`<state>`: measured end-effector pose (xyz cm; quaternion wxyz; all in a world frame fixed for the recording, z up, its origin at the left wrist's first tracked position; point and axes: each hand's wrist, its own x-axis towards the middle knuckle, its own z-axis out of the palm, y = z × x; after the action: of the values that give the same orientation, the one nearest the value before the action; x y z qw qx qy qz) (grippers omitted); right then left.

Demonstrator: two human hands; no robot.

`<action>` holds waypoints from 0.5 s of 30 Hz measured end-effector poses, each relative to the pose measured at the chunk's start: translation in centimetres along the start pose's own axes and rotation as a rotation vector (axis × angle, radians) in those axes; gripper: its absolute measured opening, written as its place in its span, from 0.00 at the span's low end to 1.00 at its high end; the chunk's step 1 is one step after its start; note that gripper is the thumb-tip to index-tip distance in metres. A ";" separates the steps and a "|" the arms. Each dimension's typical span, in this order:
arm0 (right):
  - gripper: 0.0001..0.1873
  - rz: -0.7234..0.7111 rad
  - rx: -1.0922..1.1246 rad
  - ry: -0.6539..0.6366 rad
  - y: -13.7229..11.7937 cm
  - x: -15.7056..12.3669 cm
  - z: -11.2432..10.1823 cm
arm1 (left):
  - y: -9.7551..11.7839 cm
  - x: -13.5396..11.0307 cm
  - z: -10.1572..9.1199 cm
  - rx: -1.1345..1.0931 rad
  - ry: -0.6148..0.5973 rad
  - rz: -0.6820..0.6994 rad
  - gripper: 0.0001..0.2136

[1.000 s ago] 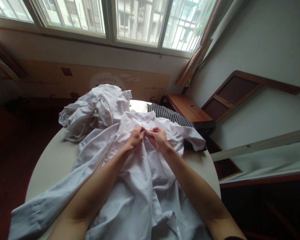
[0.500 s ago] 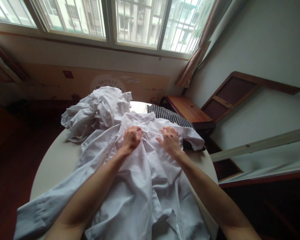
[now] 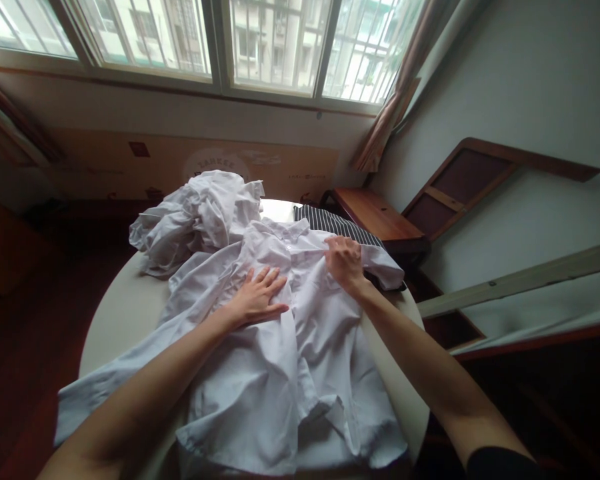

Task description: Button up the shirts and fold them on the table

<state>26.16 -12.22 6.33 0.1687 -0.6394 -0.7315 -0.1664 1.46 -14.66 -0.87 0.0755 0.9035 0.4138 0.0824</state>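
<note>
A white button shirt (image 3: 280,360) lies front-up on a round pale table (image 3: 125,310), its collar toward the window and one long sleeve trailing to the near left. My left hand (image 3: 257,297) lies flat on the shirt's left chest, fingers stretched out, holding nothing. My right hand (image 3: 345,261) rests on the right shoulder area near the collar, fingers curled onto the cloth; whether they pinch it I cannot make out.
A crumpled heap of white clothes (image 3: 195,217) sits at the table's far left. A dark striped garment (image 3: 340,228) lies under the shirt's right sleeve. A wooden side table (image 3: 375,217) and a leaning wooden frame (image 3: 470,180) stand to the right, below the windows.
Both hands left the button line at the chest. The left one opened and slid down flat onto the left chest; the right moved outward to the right shoulder.
</note>
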 end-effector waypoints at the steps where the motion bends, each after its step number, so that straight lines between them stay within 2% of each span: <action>1: 0.13 -0.045 0.066 0.009 -0.6 -1.3 -0.5 | 0.0 -0.2 -0.1 -0.002 0.006 -0.007 0.33; 3: 0.14 -0.188 0.224 -0.030 -2.1 -4.8 -1.7 | 0.1 -0.6 -0.6 -0.015 0.037 -0.009 0.33; 5: 0.17 -0.362 0.385 -0.156 -3.3 -8.8 -2.7 | 0.3 -1.3 -1.1 -0.038 0.058 0.059 0.32; 7: 0.21 -0.386 0.468 -0.248 -4.0 -12.4 -3.1 | 0.7 -1.9 -1.7 -0.064 0.027 0.192 0.31; 9: 0.19 -0.332 0.488 -0.277 -4.1 -15.0 -2.9 | 0.9 -2.4 -1.9 -0.079 -0.043 0.294 0.30; 12: 0.05 -0.279 0.476 -0.279 -3.5 -16.5 -2.3 | 0.9 -2.9 -1.9 -0.079 -0.105 0.311 0.32; 15: 0.08 -0.309 0.558 -0.382 -2.0 -16.0 -2.8 | 0.7 -3.1 -1.8 -0.089 -0.105 0.289 0.38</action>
<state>26.27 -27.86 1.44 0.1699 -0.4702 -0.8549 0.1384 -0.45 -17.36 0.76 0.1242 0.9525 0.2708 0.0633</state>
